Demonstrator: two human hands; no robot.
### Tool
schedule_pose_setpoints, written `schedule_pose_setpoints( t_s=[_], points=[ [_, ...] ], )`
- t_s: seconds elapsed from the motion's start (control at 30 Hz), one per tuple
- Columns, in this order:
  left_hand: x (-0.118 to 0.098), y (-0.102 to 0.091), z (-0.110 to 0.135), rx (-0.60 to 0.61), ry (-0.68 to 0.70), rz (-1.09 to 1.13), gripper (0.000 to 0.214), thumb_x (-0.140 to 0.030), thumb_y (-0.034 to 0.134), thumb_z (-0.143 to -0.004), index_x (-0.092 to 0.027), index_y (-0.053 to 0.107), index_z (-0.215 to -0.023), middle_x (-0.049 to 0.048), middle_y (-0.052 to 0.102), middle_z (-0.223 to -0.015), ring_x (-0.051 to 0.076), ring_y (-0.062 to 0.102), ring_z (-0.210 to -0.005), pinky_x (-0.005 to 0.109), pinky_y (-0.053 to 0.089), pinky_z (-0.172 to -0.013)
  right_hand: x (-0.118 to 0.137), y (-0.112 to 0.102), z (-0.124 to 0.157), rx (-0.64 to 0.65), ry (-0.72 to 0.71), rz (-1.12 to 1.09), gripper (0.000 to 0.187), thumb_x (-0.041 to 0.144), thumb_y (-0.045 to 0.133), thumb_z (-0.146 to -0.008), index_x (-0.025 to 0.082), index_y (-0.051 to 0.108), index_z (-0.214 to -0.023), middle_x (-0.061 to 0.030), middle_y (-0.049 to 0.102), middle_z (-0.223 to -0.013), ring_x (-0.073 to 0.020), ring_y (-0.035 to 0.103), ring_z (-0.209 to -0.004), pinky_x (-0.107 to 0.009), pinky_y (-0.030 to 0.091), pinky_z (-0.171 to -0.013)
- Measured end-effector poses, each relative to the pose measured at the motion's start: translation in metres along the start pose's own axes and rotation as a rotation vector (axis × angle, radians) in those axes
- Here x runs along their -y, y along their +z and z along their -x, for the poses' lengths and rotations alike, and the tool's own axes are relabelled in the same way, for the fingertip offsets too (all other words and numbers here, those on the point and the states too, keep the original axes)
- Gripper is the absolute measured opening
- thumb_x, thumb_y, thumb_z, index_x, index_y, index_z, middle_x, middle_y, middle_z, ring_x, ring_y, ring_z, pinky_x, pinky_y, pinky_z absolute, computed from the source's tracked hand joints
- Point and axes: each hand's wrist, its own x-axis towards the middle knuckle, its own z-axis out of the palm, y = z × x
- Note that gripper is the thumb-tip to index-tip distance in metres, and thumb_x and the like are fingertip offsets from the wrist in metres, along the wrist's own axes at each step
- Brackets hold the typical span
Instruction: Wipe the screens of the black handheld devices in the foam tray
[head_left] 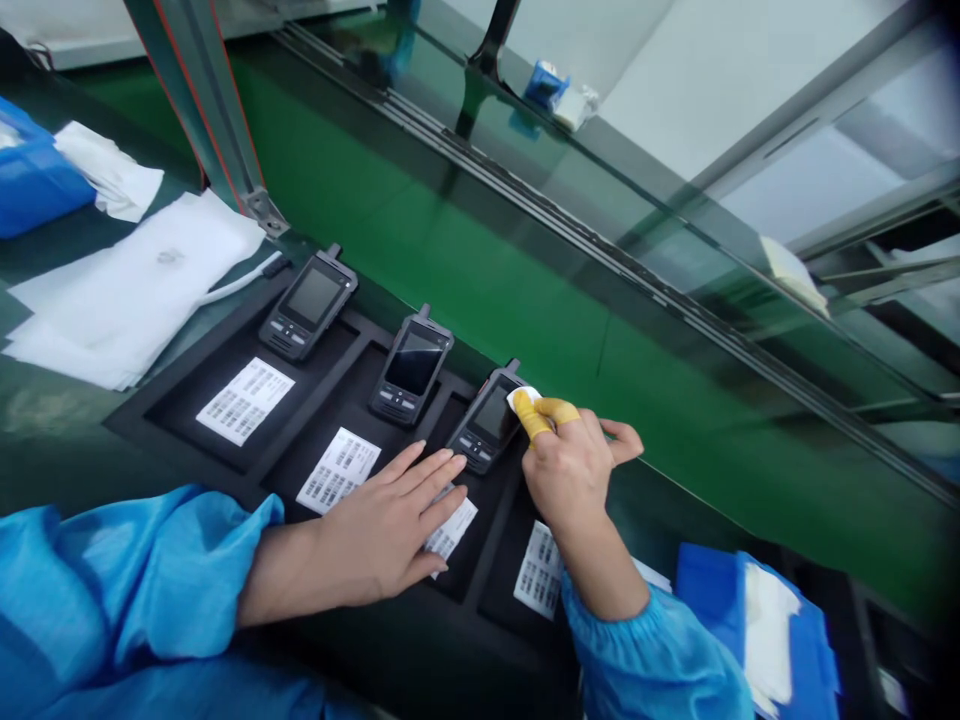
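Note:
Three black handsets lie in a black tray (150, 415), each with a barcode label below it. My left hand (390, 525) lies flat with fingers stretched out on the third barcode label (454, 530), fingertips touching the lower end of the third handset (487, 420). My right hand (574, 465), with yellow finger cots on thumb and forefinger, pinches a small white sticker (521, 396) at the upper right corner of that handset. The first handset (309, 300) and second handset (414, 365) lie untouched.
A fourth barcode label (540, 570) lies under my right wrist. White sheets (127, 290) and a blue bin (30, 180) sit at the left. A green conveyor belt (465, 260) runs behind the tray. A blue box with white cloth (765, 620) stands at the lower right.

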Motion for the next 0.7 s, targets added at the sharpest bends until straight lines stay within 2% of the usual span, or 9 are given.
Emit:
schedule_pose_setpoints(
  t_s=[0.17, 0.3, 0.4, 0.5, 0.57, 0.7],
  points=[
    [0.000, 0.001, -0.001, -0.001, 0.000, 0.005, 0.058, -0.045, 0.053, -0.087, -0.012, 0.043, -0.133, 0.0159, 0.034, -0.146, 0.029, 0.026, -0.138, 0.046, 0.014, -0.114, 0.026, -0.010, 0.031, 0.036, -0.023, -0.136, 0.036, 0.000, 0.043, -0.072, 0.022, 0.068, -0.086, -0.0021, 0.063, -0.088, -0.0143, 0.048, -0.079, -0.039, 0.025, -0.083],
    [0.001, 0.002, -0.001, -0.012, 0.005, 0.012, 0.059, -0.044, 0.053, -0.087, -0.011, 0.041, -0.135, 0.0155, 0.034, -0.146, 0.029, 0.025, -0.138, 0.046, 0.013, -0.114, 0.040, -0.021, 0.045, 0.059, -0.084, -0.217, 0.034, 0.001, 0.044, -0.075, 0.022, 0.065, -0.091, -0.0001, 0.064, -0.085, -0.0130, 0.050, -0.078, -0.037, 0.025, -0.082],
    [0.000, 0.001, -0.001, 0.000, 0.006, 0.000, 0.060, -0.043, 0.053, -0.087, -0.011, 0.041, -0.136, 0.0162, 0.033, -0.146, 0.029, 0.025, -0.138, 0.046, 0.014, -0.114, 0.028, -0.020, 0.034, 0.036, -0.106, -0.160, 0.034, 0.003, 0.045, -0.076, 0.023, 0.064, -0.094, 0.0002, 0.063, -0.085, -0.0137, 0.049, -0.079, -0.038, 0.023, -0.084],
    [0.000, -0.001, -0.001, 0.024, 0.001, -0.016, 0.058, -0.043, 0.053, -0.087, -0.012, 0.042, -0.135, 0.0170, 0.032, -0.146, 0.028, 0.026, -0.138, 0.046, 0.016, -0.113, 0.005, -0.007, 0.013, -0.069, -0.007, -0.023, 0.032, 0.003, 0.045, -0.072, 0.023, 0.064, -0.087, 0.0000, 0.062, -0.083, -0.0145, 0.046, -0.077, -0.039, 0.021, -0.083],
    [0.000, -0.002, -0.002, 0.040, -0.005, -0.019, 0.057, -0.042, 0.052, -0.087, -0.012, 0.043, -0.135, 0.0168, 0.032, -0.146, 0.029, 0.027, -0.137, 0.046, 0.017, -0.113, -0.005, 0.002, 0.006, -0.093, 0.029, -0.001, 0.029, 0.002, 0.046, -0.069, 0.022, 0.063, -0.079, -0.0003, 0.062, -0.085, -0.0148, 0.045, -0.077, -0.038, 0.021, -0.082],
    [-0.001, -0.001, -0.001, 0.043, 0.001, -0.009, 0.057, -0.042, 0.052, -0.088, -0.012, 0.042, -0.135, 0.0167, 0.032, -0.147, 0.028, 0.026, -0.138, 0.046, 0.016, -0.113, 0.005, 0.001, 0.022, -0.051, -0.004, -0.102, 0.027, 0.000, 0.044, -0.069, 0.020, 0.062, -0.073, 0.0001, 0.061, -0.081, -0.0143, 0.046, -0.078, -0.036, 0.023, -0.082]
  ],
)
